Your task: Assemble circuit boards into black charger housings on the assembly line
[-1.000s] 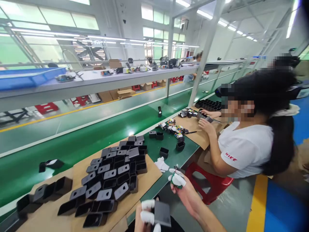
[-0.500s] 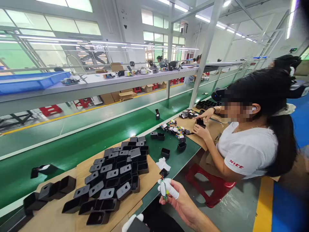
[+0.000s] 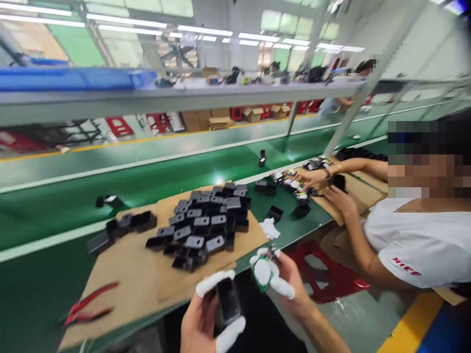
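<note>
My left hand (image 3: 206,314), with white finger cots on its fingertips, grips a black plastic housing (image 3: 228,300) whose hollow side shows. To its right, my right hand (image 3: 290,284) pinches a small green circuit board (image 3: 263,274) carrying a round white part. White cots cover some of those fingertips too. The board and the housing are apart. Beyond both hands, many black housings (image 3: 201,221) lie clustered on a sheet of brown cardboard (image 3: 136,264). Some stand hollow side up, others show a flat face with a small hole.
Red-handled pliers (image 3: 90,305) lie at the front left. A crumpled white glove (image 3: 270,228) rests near the table edge. At right, a co-worker (image 3: 408,235) handles a black housing beside a pile of wired circuit boards (image 3: 294,184). A red stool (image 3: 324,274) stands below.
My view has swung left and down. The left hand with its housing has risen into full view, and the circuit board in my right hand now shows its round white part.
</note>
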`<action>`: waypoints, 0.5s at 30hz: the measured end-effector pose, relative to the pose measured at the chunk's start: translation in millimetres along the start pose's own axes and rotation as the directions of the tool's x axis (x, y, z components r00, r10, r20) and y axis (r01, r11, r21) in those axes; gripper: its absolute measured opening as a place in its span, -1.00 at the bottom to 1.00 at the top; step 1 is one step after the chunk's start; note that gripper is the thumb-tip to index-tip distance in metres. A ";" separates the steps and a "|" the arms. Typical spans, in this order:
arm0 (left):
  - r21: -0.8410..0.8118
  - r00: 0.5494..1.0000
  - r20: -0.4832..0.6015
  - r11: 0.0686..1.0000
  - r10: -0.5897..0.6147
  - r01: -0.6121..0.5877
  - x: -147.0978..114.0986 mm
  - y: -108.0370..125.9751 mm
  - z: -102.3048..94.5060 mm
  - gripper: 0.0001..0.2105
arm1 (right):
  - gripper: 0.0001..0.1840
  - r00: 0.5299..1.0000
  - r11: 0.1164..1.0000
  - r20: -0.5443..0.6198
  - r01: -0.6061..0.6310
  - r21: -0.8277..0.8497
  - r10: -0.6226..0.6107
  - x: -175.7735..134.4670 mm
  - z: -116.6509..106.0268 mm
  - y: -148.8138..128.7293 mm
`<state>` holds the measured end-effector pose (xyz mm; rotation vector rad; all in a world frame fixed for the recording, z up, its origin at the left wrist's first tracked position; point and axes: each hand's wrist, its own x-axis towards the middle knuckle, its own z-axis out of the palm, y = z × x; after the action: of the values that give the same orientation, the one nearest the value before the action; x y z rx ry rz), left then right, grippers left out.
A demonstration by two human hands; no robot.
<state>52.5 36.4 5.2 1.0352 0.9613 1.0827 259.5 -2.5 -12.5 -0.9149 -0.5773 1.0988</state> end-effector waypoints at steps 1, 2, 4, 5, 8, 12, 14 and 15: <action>0.054 0.999 0.035 0.998 0.036 -0.038 -0.8 5.2 -0.8 -0.30 | -0.29 1.000 1.000 -0.009 0.006 -0.015 -0.006 -2.4 0.2 -5.3; 0.092 0.991 0.101 0.991 0.093 -0.102 -0.4 10.8 -1.4 -0.28 | -0.30 1.000 0.999 -0.020 0.019 -0.036 -0.020 -4.4 -0.6 -9.5; 0.113 0.955 0.205 0.964 0.216 -0.242 2.2 22.3 -2.0 -0.30 | -0.27 0.999 0.997 -0.043 0.013 -0.080 -0.016 -8.6 -4.4 -14.1; 0.111 0.938 0.223 0.949 0.266 -0.296 3.4 27.5 -1.8 -0.32 | -0.25 0.999 0.995 -0.049 0.007 -0.098 -0.012 -11.1 -6.8 -14.9; 0.109 0.922 0.229 0.934 0.311 -0.341 3.2 39.1 0.4 -0.32 | -0.17 0.999 0.992 0.002 0.033 -0.120 -0.033 -18.7 -11.1 -14.1; 0.078 0.930 0.223 0.946 0.291 -0.314 -2.1 43.2 2.1 -0.26 | -0.18 0.989 0.991 0.123 0.089 -0.101 -0.077 -21.6 -6.8 -11.3; 0.078 0.936 0.201 0.948 0.288 -0.309 -4.2 42.6 2.3 -0.27 | -0.19 0.986 0.989 0.139 0.103 -0.103 -0.088 -20.2 -3.8 -10.2; 0.086 0.942 0.185 0.950 0.281 -0.300 -4.9 42.0 2.4 -0.28 | -0.19 0.986 0.987 0.136 0.115 -0.112 -0.100 -19.2 -2.7 -9.5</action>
<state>44.7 37.2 46.9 1.3735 0.7515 1.1682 259.2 -22.8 -5.0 -0.9084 -0.7989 1.0397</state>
